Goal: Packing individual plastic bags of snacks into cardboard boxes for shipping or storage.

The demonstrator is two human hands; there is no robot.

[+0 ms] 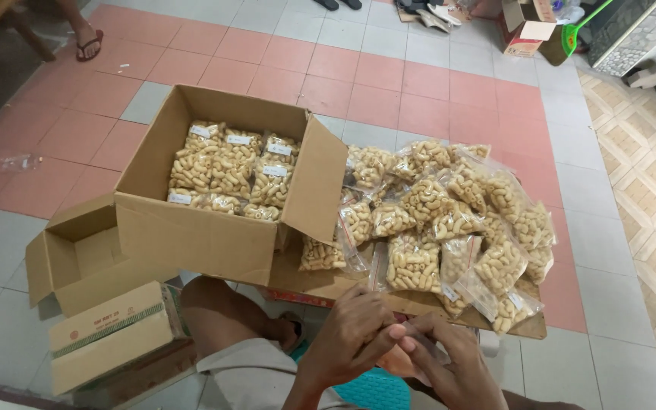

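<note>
Tiled floor (419, 76): beside the open box (222, 190) of packed snack bags (449, 220), left hand (351, 338) and right hand (449, 364) pinch together, contents unclear.

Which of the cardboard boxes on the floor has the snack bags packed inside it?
The large open box in the middle, with clear snack bags standing in rows. The smaller open box to its left shows only bare cardboard inside.

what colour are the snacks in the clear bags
Pale yellowish-beige, in the snack bags piled beside the open box; head view.

small clear bag (411, 334), pinched between fingers, mostly hidden.
</note>
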